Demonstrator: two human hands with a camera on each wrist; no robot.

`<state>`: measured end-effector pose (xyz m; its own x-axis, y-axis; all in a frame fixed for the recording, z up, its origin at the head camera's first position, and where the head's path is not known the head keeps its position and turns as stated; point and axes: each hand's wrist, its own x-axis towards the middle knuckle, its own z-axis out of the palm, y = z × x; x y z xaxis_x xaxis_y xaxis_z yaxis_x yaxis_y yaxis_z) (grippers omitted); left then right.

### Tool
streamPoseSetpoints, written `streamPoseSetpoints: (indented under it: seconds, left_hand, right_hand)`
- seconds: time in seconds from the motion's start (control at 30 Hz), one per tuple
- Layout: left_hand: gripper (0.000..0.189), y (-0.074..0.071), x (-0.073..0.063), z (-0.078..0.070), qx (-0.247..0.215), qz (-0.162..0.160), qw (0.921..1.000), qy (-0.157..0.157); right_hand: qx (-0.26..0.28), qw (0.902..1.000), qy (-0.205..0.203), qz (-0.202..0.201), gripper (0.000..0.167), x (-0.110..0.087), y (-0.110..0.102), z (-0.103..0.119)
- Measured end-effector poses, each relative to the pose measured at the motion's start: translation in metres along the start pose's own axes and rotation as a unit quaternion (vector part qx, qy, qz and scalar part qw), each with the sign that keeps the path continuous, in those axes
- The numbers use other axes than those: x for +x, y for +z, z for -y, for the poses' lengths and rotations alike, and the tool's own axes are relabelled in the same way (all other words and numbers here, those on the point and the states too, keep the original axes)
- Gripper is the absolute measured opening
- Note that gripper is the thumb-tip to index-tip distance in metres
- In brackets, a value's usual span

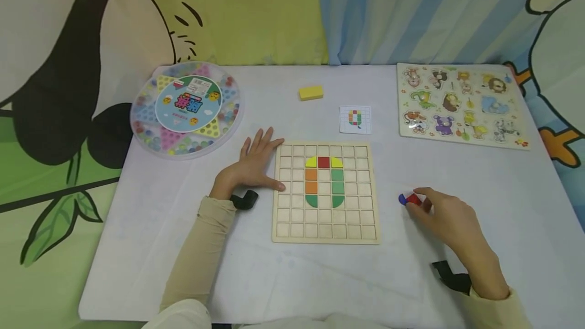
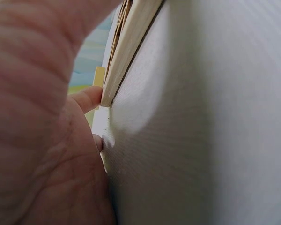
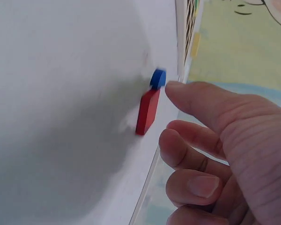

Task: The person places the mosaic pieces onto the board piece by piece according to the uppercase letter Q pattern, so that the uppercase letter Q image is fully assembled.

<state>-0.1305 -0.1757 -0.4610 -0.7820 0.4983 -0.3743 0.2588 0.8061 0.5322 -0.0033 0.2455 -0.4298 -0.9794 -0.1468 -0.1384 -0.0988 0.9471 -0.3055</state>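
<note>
A wooden grid board (image 1: pixel 326 238) lies on the table. Yellow, red, orange and green tiles form a ring on it, the red tile (image 1: pixel 323 162) at its top. My left hand (image 1: pixel 257 164) rests at the board's left edge with fingers spread, thumb and forefinger touching the frame. Right of the board, a loose red square tile (image 3: pixel 148 111) and a small blue curved piece (image 3: pixel 158 78) lie together on the table. My right hand (image 1: pixel 450 220) is just over them, fingers loosely bent; in the right wrist view a gap shows between thumb and forefinger, with neither piece gripped.
Behind the board are a small printed card (image 1: pixel 355 127) with a similar coloured ring and a yellow block (image 1: pixel 311 93). A round board game box (image 1: pixel 188 103) sits at the back left, an animal puzzle board (image 1: pixel 463 105) at the back right. Curtains hang beyond the table (image 1: pixel 137 248).
</note>
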Motion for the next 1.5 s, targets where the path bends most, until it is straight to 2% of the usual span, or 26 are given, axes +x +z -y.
streamPoseSetpoints:
  seconds: [0.17,0.5,0.67,0.9,1.0,1.27,1.5]
  left_hand:
    - [0.123,-0.001,-0.001,0.000,-0.001,0.002,1.0000,0.001]
    - [0.123,-0.001,-0.002,-0.002,-0.008,-0.001,0.9999,0.007]
    - [0.123,0.000,-0.001,-0.001,-0.003,-0.002,1.0000,0.007]
    - [0.123,0.001,0.000,0.000,-0.004,-0.005,1.0000,0.005]
    - [0.123,0.002,0.000,0.001,-0.005,-0.005,1.0000,0.003]
    - [0.122,0.001,-0.001,0.000,-0.010,-0.003,0.9999,0.004]
    - [0.121,0.000,-0.002,0.000,-0.014,-0.004,0.9999,0.002]
  right_hand:
    - [-0.012,0.9996,0.024,0.008,0.042,-0.006,0.001,-0.011]
    - [-0.003,0.9993,0.036,0.008,0.033,-0.003,0.007,-0.013]
    - [-0.002,0.9985,0.050,0.025,0.038,-0.001,0.009,-0.011]
    - [-0.002,0.9985,0.052,0.018,0.036,0.003,0.008,-0.006]
    - [0.001,0.9982,0.054,0.028,0.037,0.007,0.006,0.000]
    - [0.002,0.9993,0.027,0.025,0.034,0.014,0.001,0.015]
    - [0.004,0.9990,-0.042,0.015,0.030,0.023,0.002,0.038]
